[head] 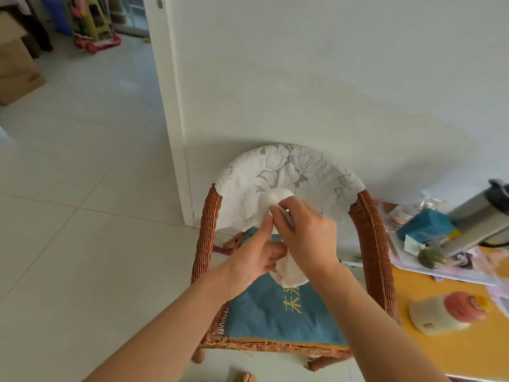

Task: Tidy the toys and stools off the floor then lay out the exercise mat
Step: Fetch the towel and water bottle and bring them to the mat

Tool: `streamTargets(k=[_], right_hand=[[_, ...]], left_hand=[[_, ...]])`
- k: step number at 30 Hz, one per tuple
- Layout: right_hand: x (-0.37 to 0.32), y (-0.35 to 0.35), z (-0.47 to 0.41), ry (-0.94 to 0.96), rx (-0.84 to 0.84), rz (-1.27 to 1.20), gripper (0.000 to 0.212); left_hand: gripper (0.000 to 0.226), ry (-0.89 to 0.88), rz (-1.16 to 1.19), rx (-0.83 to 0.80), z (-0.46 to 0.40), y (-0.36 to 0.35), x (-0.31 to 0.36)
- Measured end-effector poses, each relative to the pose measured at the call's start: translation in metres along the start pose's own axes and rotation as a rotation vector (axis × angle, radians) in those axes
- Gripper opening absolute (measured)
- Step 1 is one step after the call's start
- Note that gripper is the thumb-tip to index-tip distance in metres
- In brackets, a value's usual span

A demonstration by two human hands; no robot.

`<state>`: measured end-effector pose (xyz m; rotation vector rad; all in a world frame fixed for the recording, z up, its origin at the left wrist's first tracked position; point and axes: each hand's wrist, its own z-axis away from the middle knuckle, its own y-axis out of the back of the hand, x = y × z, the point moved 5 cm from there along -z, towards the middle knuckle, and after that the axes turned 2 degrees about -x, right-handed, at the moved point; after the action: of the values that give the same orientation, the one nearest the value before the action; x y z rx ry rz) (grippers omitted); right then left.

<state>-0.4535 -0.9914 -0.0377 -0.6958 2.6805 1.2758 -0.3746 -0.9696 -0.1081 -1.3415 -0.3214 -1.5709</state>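
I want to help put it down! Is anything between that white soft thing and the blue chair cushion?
Nothing visible. Both hands, left and right, hold the white soft thing right above the bare blue cushion.

Gripped at centre of frame: white soft toy (pixel 290 271), limp, hanging, upper end pinched by right hand (pixel 308 232), lower part held in left hand (pixel 256 257). Stood upright at upper left: stacked plastic stools (pixel 102 22), green-yellow. Lay on floor just below them: pink toy (pixel 96 44), type indistinct.
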Motion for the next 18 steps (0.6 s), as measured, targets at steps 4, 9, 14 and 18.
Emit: streamTargets(k=[4, 9, 14, 18], right_hand=[[0.012, 0.035, 0.018, 0.031, 0.101, 0.128, 0.027], [0.017, 0.049, 0.057, 0.097, 0.078, 0.179, 0.029], [0.035, 0.066, 0.096, 0.031, 0.043, 0.139, 0.022], [0.056, 0.083, 0.124, -0.043, 0.03, 0.133, 0.02]], left_hand=[[0.082, -0.13, 0.24, 0.014, -0.011, -0.025, 0.024], [0.064, -0.077, 0.398, 0.124, -0.017, -0.048, 0.038], [0.037, 0.017, 0.327, 0.165, -0.025, -0.073, 0.021], [0.029, 0.056, 0.307, 0.082, -0.038, -0.094, 0.004]])
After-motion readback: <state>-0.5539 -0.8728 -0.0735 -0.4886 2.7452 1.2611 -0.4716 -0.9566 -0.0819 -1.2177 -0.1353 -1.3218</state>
